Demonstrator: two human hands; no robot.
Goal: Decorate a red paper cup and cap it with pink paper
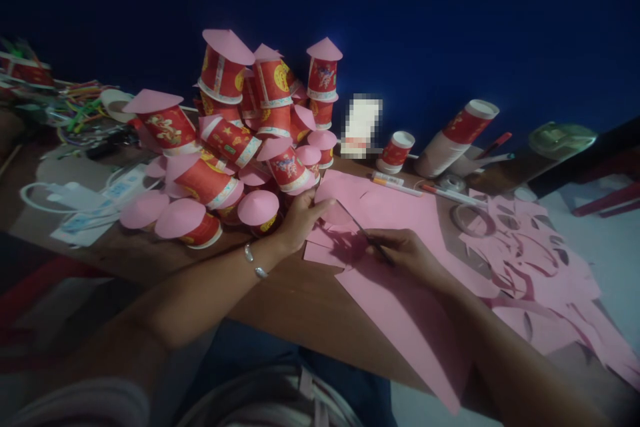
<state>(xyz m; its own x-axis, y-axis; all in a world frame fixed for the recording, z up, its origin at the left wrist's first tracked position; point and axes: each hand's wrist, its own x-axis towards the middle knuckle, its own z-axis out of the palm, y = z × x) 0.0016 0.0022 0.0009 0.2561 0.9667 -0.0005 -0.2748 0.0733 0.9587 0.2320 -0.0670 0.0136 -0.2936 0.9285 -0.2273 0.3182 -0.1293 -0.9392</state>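
Note:
My left hand [300,219] pinches a piece of pink paper [334,212] above the table. My right hand [407,250] is closed around a dark thin tool that looks like scissors [367,233]. The blades reach toward the pink paper, at its right side near my left thumb. Below both hands lie larger pink paper sheets [400,320], one hanging past the table's front edge. Just left of my left hand stands a pile of red paper cups with pink cone tops [258,208]. Some cups are stacked and several lie tilted.
Pink paper offcuts [545,280] spread at the right, with a tape roll [473,219] over them. Behind are a glue stick [387,179], a small red cup [396,152] and a leaning cup stack [457,137]. A power strip [103,203] with a white cable sits left.

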